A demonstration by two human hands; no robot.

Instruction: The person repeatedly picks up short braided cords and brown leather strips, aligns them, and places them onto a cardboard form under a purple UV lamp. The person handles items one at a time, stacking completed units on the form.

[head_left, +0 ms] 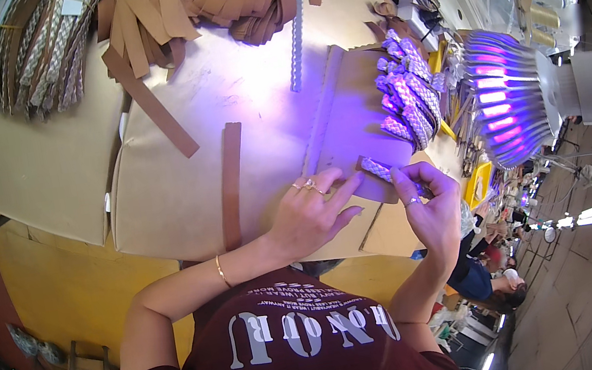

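Under purple light, a short braided strip (376, 168) lies over a brown flat piece (373, 190) at the front right of the work table. My right hand (433, 203) pinches the strip's near end between thumb and fingers. To its left, my left hand (319, 210) has its fingers spread over the table, the index fingertip close to the brown piece; whether it touches is hard to tell. Beyond both hands rests a heap of braided strips (408, 91). One loose brown strip (233, 187) lies left of my left hand.
A finned lamp (508, 96) glows purple close on the right. Bundles of brown strips (148, 15) and braided straps (36, 59) lie at the back. A narrow scalloped strip (297, 35) points away from me. Yellow trays (478, 184) and a person (478, 276) are further right.
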